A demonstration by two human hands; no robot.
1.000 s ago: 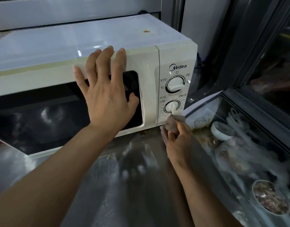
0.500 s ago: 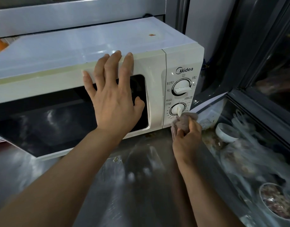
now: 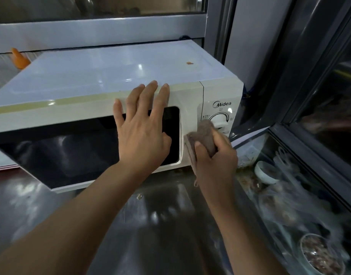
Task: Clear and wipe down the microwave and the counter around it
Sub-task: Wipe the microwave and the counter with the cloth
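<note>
A white Midea microwave (image 3: 91,80) stands on a steel counter (image 3: 150,225), its dark door closed. My left hand (image 3: 140,128) lies flat on the door, fingers straight and reaching the top edge. My right hand (image 3: 216,159) grips a brownish-grey cloth (image 3: 205,135) and presses it against the control panel, covering the lower knob. The upper knob (image 3: 220,119) shows just above the cloth. A small brown spot (image 3: 189,63) sits on the microwave's top.
To the right of the counter is a glass-topped case (image 3: 309,195) holding a white bowl (image 3: 264,172), a dish of food (image 3: 321,255) and plastic wrap. Crumbs lie on the counter by the microwave's front corner. An orange object (image 3: 19,59) sits behind at the left.
My right hand has moved the cloth up from below the lower knob onto the control panel. My left hand has stayed on the door.
</note>
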